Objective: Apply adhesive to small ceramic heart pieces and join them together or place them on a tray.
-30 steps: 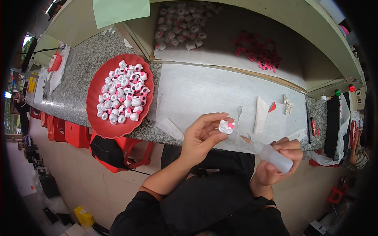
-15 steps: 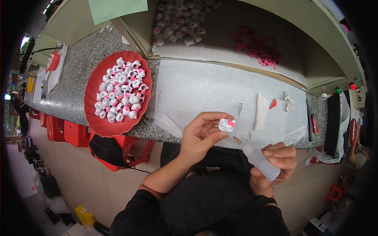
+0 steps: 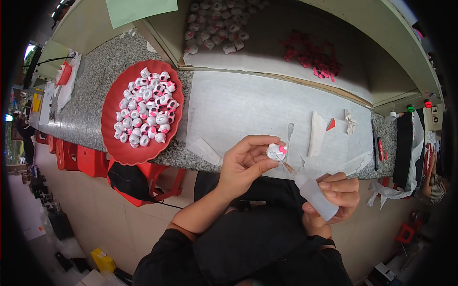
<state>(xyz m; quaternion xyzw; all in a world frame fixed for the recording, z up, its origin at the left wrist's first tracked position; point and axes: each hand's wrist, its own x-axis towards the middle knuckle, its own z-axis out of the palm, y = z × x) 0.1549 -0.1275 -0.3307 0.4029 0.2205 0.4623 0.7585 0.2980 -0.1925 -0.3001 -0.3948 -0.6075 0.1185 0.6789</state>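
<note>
Between the thumb and fingers of my left hand (image 3: 245, 162) is a small white figurine head (image 3: 275, 152) with a pink patch on its upper right. My right hand (image 3: 338, 196) is wrapped round a translucent white squeeze bottle (image 3: 317, 195), tilted up to the left. Its thin nozzle (image 3: 288, 167) points at the lower right side of the head; whether the tip touches is too small to tell. To the left, a red scalloped bowl (image 3: 110, 102) holds many similar white and pink heads (image 3: 151, 102).
White paper (image 3: 238, 105) covers the bench before me, with paper scraps (image 3: 316, 134) and a red scrap (image 3: 331, 124) on it. A shelf behind holds more white heads (image 3: 214, 28) and a pile of pink pieces (image 3: 312, 55). Red stools (image 3: 92, 162) stand at the left below the bench.
The figurine head has shifted slightly to the right and seems turned a little in my left fingers. Both hands keep their hold, and the bottle stays almost in place.
</note>
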